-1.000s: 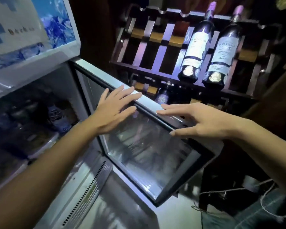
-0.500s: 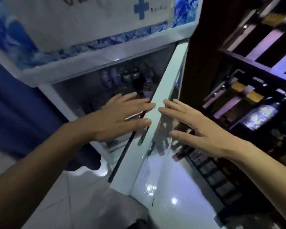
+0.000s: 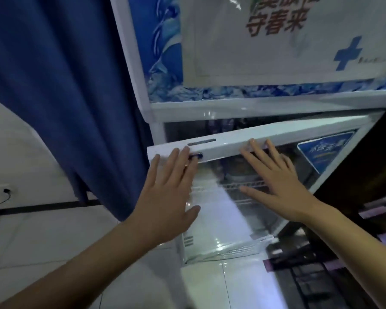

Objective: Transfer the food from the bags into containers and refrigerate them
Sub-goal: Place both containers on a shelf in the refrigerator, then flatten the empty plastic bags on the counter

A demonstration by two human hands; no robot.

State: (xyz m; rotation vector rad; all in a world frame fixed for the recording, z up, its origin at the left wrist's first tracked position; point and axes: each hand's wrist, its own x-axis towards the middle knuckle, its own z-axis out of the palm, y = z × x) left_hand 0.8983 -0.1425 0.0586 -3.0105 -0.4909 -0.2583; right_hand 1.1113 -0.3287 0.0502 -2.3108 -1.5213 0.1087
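A white display fridge [image 3: 265,103] with a blue patterned top panel fills the upper right. Its glass door [image 3: 232,143] stands almost shut, with a narrow gap left at the top-left edge. My left hand [image 3: 167,195] lies flat with straight fingers on the door's left side, fingertips at the white frame beside a small lock. My right hand [image 3: 276,184] presses flat on the glass further right, fingers spread. Through the glass I make out wire shelves [image 3: 243,188] and a dim round container [image 3: 239,168]. No bags show.
A dark blue curtain [image 3: 60,85] hangs to the left of the fridge. A white tiled floor [image 3: 42,241] runs below it, with a black cable near the wall. A dark rack [image 3: 383,208] stands at the right edge.
The door has swung from wide open to nearly shut under both flat hands. My view has turned left, so the wine rack and bottles have left the frame.
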